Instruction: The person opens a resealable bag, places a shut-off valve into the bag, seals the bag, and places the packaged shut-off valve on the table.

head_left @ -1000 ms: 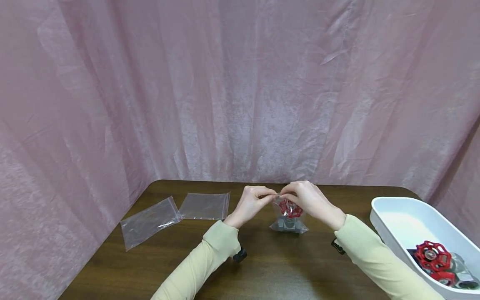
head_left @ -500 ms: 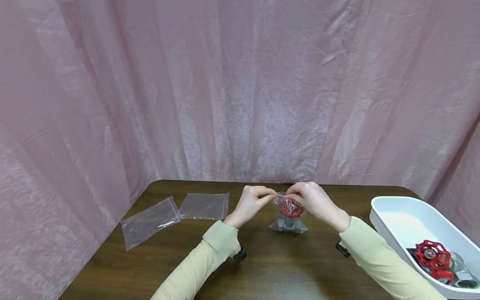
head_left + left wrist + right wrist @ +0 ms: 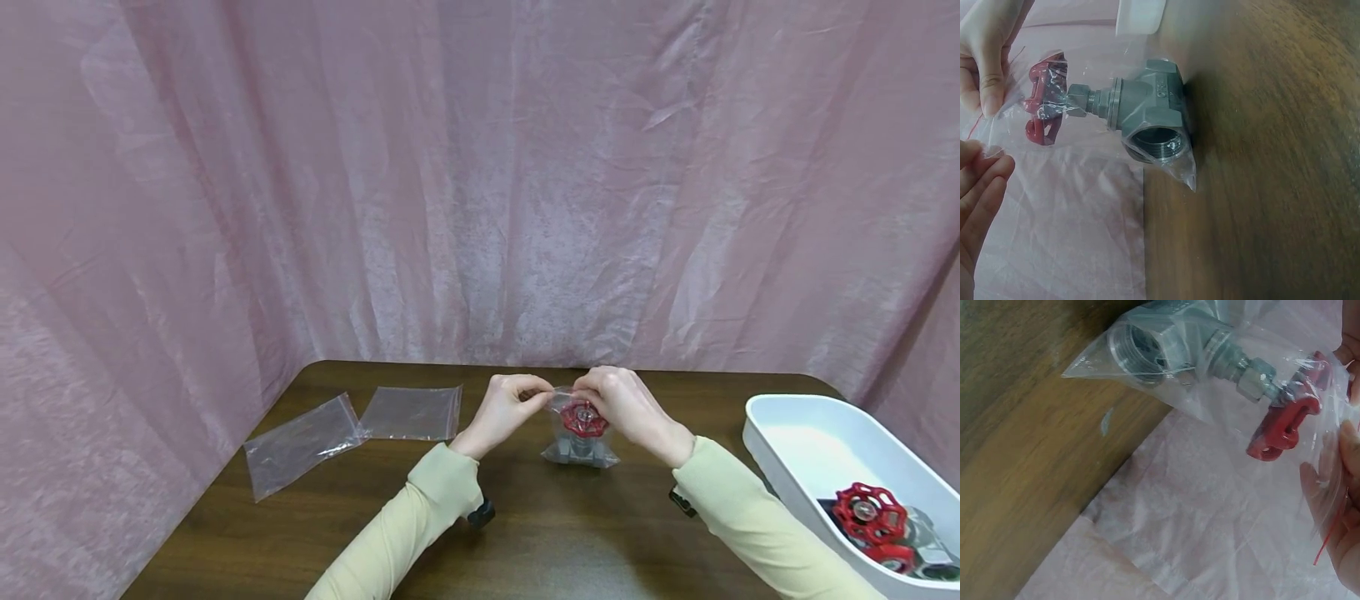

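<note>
A clear zip bag (image 3: 555, 454) stands near the table's back, holding a metal valve (image 3: 1157, 94) with a red handwheel (image 3: 584, 419). Through the plastic the valve appears upright, its threaded opening (image 3: 1141, 353) facing the wrist cameras. My left hand (image 3: 504, 410) pinches the left end of the bag's top edge between thumb and fingers. At the right part of the same edge, my right hand (image 3: 626, 410) pinches the plastic just above the handwheel. A red line (image 3: 1330, 531) runs along the bag's mouth beside the right fingers.
Two flat clear bags, one tilted (image 3: 303, 446) and one straighter (image 3: 411, 412), lie on the table's left. A white tub (image 3: 787, 408) at the right contains more valves with red handwheels (image 3: 870, 512). A pink curtain (image 3: 480, 183) hangs behind the wooden table (image 3: 540, 533).
My right hand has slid a little to the right along the bag's top edge, away from the left fingers. My left hand and the bagged valve have stayed nearly in place.
</note>
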`<state>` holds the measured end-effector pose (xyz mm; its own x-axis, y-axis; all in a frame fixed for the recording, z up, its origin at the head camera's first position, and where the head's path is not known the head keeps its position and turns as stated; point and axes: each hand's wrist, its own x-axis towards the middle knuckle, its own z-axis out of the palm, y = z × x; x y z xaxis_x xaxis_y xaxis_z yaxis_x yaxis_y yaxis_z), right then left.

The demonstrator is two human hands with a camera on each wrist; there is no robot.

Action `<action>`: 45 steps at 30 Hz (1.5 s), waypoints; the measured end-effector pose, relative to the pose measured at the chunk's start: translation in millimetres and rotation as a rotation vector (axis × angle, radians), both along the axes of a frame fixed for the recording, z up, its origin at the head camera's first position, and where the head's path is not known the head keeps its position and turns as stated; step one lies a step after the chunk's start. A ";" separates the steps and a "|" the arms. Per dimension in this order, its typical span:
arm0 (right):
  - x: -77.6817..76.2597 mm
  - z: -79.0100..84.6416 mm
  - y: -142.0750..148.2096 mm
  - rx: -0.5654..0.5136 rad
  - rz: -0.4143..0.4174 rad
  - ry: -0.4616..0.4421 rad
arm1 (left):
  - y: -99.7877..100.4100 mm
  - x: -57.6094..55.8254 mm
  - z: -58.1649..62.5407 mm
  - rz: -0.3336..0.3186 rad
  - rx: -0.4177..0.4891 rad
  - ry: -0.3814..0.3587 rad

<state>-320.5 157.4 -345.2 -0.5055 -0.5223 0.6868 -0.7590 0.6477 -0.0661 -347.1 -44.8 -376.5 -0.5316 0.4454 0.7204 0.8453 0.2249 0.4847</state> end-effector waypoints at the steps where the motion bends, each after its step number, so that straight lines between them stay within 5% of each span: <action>1: -0.4 -0.2 0.7 -0.012 0.005 -0.014 | 0.4 0.0 0.4 0.000 0.004 -0.007; 12: 3.1 1.4 10.6 -0.091 0.057 -0.200 | 2.5 -3.2 -0.4 0.023 0.016 -0.005; 30: 1.3 -3.2 13.7 -0.099 -0.020 -0.151 | 1.8 -3.7 -3.9 0.038 0.023 0.012; 38: 0.6 -9.6 10.8 -0.074 -0.042 -0.033 | 3.6 -3.4 -5.7 0.039 0.024 0.009; 45: 1.3 -11.1 14.6 -0.134 0.001 -0.086 | 4.2 -3.2 -5.3 0.045 0.027 0.024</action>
